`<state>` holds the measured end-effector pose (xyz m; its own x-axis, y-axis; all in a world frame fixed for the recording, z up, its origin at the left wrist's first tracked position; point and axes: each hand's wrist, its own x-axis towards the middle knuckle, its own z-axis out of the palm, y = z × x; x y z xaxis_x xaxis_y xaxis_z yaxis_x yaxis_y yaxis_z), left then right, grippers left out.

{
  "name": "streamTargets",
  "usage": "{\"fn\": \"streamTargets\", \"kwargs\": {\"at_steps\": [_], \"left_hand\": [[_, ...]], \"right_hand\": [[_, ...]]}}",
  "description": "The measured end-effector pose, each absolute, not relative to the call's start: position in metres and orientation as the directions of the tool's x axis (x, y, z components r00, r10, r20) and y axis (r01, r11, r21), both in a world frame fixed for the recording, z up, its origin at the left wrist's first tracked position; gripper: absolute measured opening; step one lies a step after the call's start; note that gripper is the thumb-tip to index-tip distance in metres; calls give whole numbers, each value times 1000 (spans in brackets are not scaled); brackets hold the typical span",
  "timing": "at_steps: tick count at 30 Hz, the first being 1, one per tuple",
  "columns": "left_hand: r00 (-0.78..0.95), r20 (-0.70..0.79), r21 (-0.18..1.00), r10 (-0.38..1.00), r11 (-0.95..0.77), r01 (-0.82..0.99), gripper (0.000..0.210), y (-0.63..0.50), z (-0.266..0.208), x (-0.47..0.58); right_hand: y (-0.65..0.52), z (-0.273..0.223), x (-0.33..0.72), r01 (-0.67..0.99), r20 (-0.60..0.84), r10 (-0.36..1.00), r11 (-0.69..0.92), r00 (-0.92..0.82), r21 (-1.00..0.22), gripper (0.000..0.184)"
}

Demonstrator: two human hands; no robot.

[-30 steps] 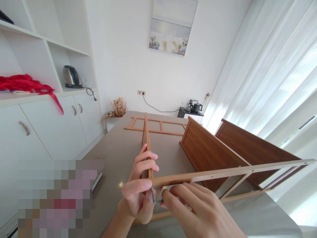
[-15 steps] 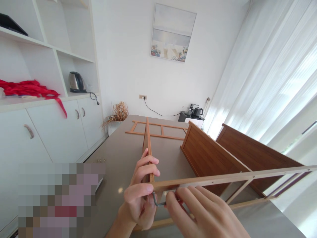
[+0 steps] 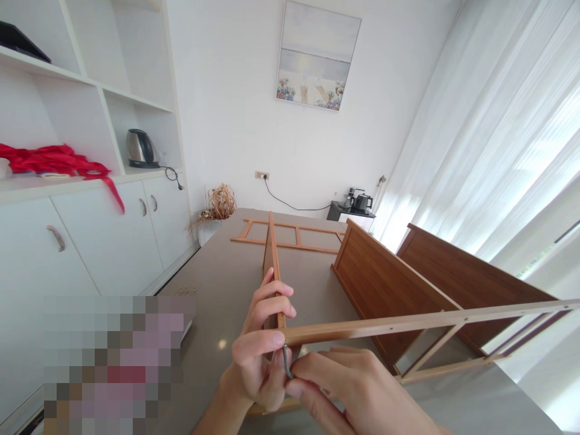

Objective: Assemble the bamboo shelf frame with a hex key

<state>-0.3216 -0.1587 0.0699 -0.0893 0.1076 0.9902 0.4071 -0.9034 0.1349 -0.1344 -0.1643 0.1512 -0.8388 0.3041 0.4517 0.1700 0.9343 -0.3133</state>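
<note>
My left hand (image 3: 263,338) is closed round the near end of a thin upright wooden board (image 3: 273,266), where it meets the corner of a wooden side frame (image 3: 362,328). Between thumb and fingers my right hand (image 3: 357,386) pinches a bent metal hex key (image 3: 286,361). One arm of the key rises close to the frame's corner, beside my left index finger and thumb. Its tip and any screw there are hidden. Two brown wooden panels, one nearer (image 3: 389,284) and one farther (image 3: 471,284), stand on edge and join the same frame.
All this stands on a grey table (image 3: 199,344). A ladder-like wooden frame (image 3: 297,235) lies flat at the far end. Small metal pieces (image 3: 186,292) sit near the left edge, beside a blurred patch. White cabinets (image 3: 109,235) line the left; curtains (image 3: 489,151) hang on the right.
My right hand has turned the hex key; its free arm pointed right before and now points more toward me. The right fingers have shifted lower on it. My left hand keeps its hold.
</note>
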Motion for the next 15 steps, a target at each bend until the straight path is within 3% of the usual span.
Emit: {"fn": "streamTargets", "kwargs": {"at_steps": [3,6,10,15], "left_hand": [[-89,991,128,101,-905,405,24,-158,69,-322],[-99,990,135,103,-906,402,22,-158,68,-322],[-122,987,143,101,-897,419,17,-156,67,-319],[-171,980,165,100,-888,429,15,-156,67,-316]], "right_hand": [[-164,152,-138,119,472,302,918,-828,-379,27],[-165,151,-137,125,485,297,926,-823,-357,24],[-167,139,-134,185,497,278,956,-822,-229,19],[-169,137,-132,165,662,152,985,-734,-42,24]]}}
